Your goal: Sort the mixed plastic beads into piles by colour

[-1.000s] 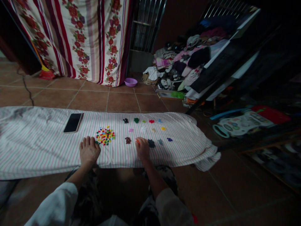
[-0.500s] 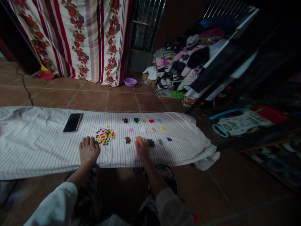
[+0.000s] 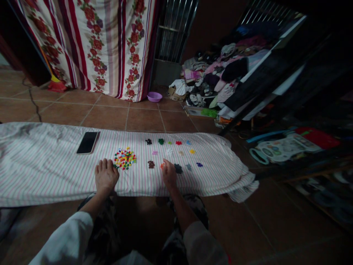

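My left hand point(image 3: 107, 175) lies flat on the striped cloth point(image 3: 55, 173), fingers stretched out, just left of a mixed pile of small coloured pieces point(image 3: 125, 158). My right hand point(image 3: 169, 173) is over a small orange pile point(image 3: 162, 166), which it partly covers. Its index finger is extended and lifted off the pieces, and nothing shows in its fingers. Brown pieces point(image 3: 151, 164) lie to its left, dark grey-green pieces point(image 3: 178, 168) to its right. Further small piles sorted by colour, such as black point(image 3: 148, 141), dark green point(image 3: 161, 141), red point(image 3: 178, 142) and yellow point(image 3: 192, 151), form rows behind.
A phone point(image 3: 88, 142) lies on the cloth at the left. Beyond, on the tiled floor, stand a purple basin point(image 3: 154, 97), a floral curtain point(image 3: 116, 48) and a heap of clothes point(image 3: 209, 77). A plastic toy panel point(image 3: 278, 147) is off to the right.
My right hand's index finger has lifted off the orange pieces. My left hand stays in place beside the mixed pile. The whole view has shifted slightly.
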`<act>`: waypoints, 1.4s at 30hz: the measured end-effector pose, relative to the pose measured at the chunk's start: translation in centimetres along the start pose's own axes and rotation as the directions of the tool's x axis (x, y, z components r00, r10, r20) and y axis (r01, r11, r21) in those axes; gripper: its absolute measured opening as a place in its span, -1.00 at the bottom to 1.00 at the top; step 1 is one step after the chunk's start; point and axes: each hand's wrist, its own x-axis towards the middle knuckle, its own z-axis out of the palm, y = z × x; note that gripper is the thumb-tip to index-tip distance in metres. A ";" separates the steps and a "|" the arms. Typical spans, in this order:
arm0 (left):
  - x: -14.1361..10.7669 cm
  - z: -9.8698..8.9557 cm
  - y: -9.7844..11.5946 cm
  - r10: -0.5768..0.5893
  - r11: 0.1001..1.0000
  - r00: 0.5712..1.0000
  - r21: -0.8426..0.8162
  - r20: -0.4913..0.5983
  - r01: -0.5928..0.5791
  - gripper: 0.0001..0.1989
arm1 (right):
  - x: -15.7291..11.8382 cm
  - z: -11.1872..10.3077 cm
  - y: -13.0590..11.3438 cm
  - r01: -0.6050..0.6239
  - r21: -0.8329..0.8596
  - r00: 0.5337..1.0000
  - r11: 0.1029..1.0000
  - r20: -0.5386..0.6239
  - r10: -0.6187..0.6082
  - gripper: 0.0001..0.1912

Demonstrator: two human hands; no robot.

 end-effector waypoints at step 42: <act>0.2 0.6 0.0 -0.046 0.993 0.999 -0.104 0.020 0.048 -0.51 | 3.4 10.5 -14.5 0.389 0.026 0.858 0.921 0.353 -0.373 -0.75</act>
